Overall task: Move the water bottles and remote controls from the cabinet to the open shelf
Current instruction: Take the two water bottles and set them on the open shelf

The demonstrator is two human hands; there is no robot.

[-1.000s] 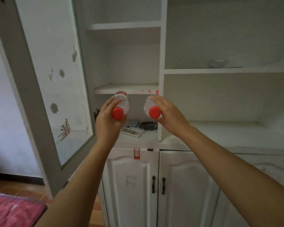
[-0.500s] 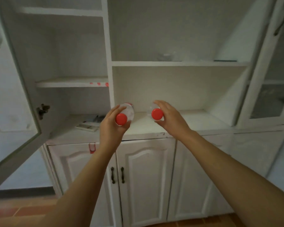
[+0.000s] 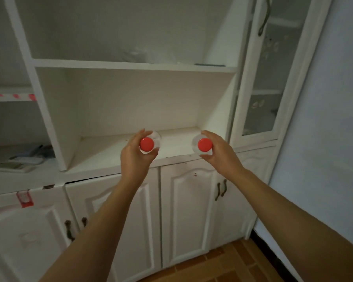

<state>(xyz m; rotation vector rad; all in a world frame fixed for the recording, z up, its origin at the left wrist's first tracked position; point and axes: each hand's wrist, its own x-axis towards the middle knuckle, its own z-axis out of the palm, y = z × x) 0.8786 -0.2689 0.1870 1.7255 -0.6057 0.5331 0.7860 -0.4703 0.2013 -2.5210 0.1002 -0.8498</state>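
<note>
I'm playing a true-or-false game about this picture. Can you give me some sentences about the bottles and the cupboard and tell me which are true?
1. Each hand holds a bottle with a red cap. True: the left hand grips the left bottle, the right hand grips the right bottle.
2. The bottles are lying flat on the open shelf. False: both are held in the fingers.
3. The lower cupboard doors are shut. True.
4. The bottle caps are blue. False: they are red.
5. The floor is green carpet. False: it is orange-brown tile.
</note>
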